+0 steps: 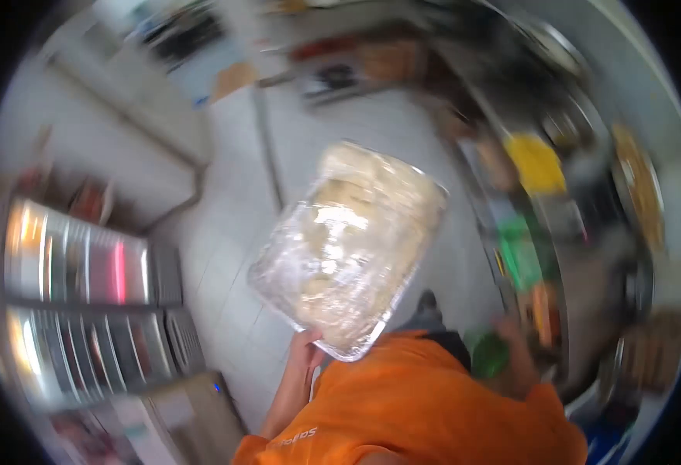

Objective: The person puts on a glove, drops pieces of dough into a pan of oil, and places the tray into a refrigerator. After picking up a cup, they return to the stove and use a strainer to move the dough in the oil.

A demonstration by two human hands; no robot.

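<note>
A metal tray (pixel 276 301) wrapped in shiny clear film hangs tilted in front of me, with pale, lumpy contents under the wrap that I cannot name. My left hand (pixel 306 350) grips it at the near left corner, thumb over the rim and the other fingers hidden beneath. Off to the right, by my orange shirt, is my right hand (pixel 513 335), smeared by motion. Right beside that hand shows a round green thing (pixel 490 355); whether the fingers hold it cannot be made out.
Glass-fronted display fridges (pixel 84 263) stand along the left. On the right runs a counter (pixel 592 298) with a yellow item (pixel 536 163) and a green container (pixel 519 253), all blurred. Pale floor tiles (pixel 228 178) stretch ahead between them. A boxy appliance (pixel 187 411) is near my left.
</note>
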